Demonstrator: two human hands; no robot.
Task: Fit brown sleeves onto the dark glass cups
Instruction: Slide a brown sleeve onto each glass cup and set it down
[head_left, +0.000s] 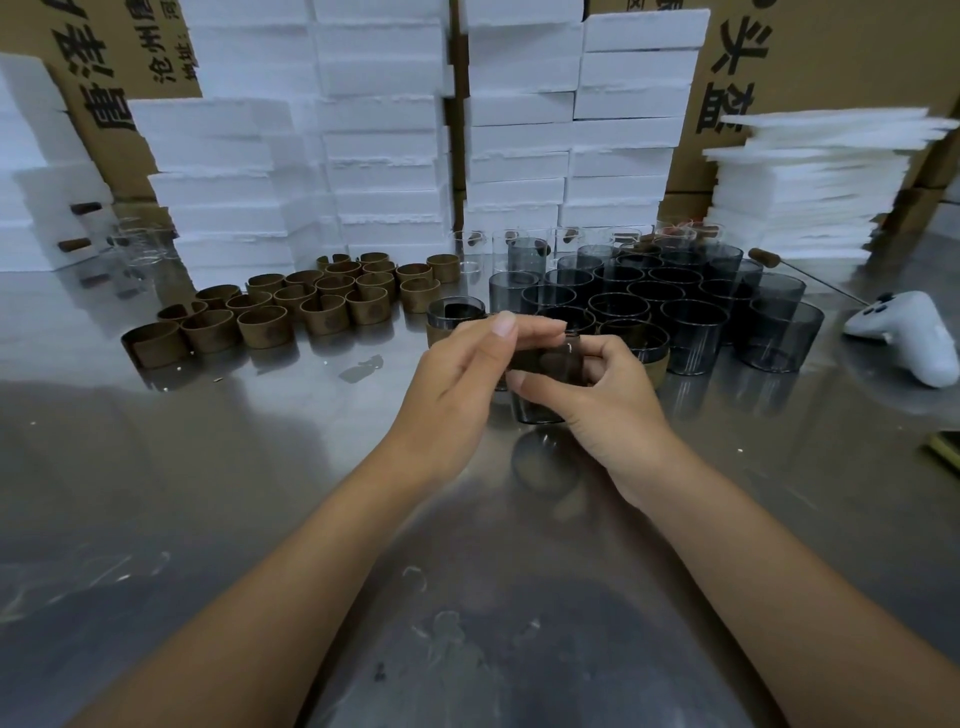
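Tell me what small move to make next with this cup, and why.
Probably ease the brown sleeve lower on the held cup: the left hand and right hand both grip it, the sleeve seems to sit high, and the finished cup beside wears its low.
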